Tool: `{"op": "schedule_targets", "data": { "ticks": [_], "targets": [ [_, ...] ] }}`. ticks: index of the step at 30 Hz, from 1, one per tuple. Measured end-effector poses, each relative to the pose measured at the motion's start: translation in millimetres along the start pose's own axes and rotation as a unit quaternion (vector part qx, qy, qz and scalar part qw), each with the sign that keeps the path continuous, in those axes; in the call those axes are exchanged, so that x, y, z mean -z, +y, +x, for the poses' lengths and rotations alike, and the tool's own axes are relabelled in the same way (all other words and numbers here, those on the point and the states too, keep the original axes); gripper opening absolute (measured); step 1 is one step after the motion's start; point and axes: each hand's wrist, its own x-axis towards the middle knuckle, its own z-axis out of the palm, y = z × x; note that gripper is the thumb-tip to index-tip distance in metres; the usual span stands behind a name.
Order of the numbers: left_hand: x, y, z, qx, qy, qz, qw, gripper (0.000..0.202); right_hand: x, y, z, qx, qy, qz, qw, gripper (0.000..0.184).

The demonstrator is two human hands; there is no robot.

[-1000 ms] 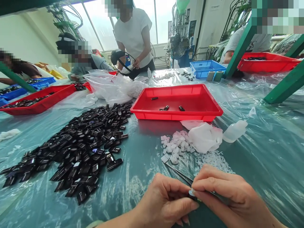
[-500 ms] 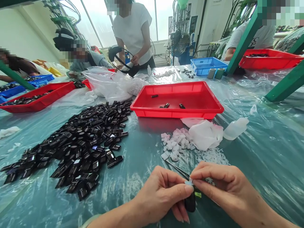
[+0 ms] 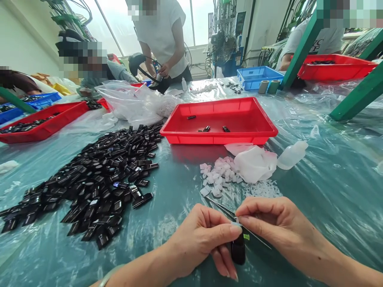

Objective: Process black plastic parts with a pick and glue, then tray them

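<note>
My left hand (image 3: 203,235) is closed on a small black part (image 3: 238,249) that hangs below its fingertips at the near edge of the table. My right hand (image 3: 275,225) pinches thin metal tweezers (image 3: 223,208) and presses a tiny clear piece onto the top of that part; both sets of fingertips meet there. A large heap of the same black parts (image 3: 98,179) lies to the left. Small white pieces (image 3: 218,175) and a crumpled white cloth (image 3: 254,163) lie just beyond my hands.
A red tray (image 3: 263,125) holding three black parts stands past the cloth, a clear squeeze bottle (image 3: 291,155) to its right. More red and blue trays (image 3: 259,75), plastic bags (image 3: 134,103) and green frame legs (image 3: 356,99) ring the plastic-covered table. Other people work at the far side.
The black part has come down out of my fingers and now hangs in plain sight below them. The view has dropped slightly; my hands stay pinched together.
</note>
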Motion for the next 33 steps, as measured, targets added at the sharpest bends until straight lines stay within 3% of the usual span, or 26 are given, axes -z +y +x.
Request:
{"op": "schedule_targets", "data": {
  "ticks": [21,33],
  "targets": [
    [-5.0,-0.4,-4.3,0.012,0.006,0.035,0.999,0.021,-1.4,-3.9,-1.8,0.02,-0.003,-0.008,1.0,0.017],
    [1.2,-5.4,-5.2,-0.006,0.008,0.011,1.0,0.022,2.4,-6.3,-6.3,0.102,-0.042,-0.074,0.991,0.009]
  ]
}}
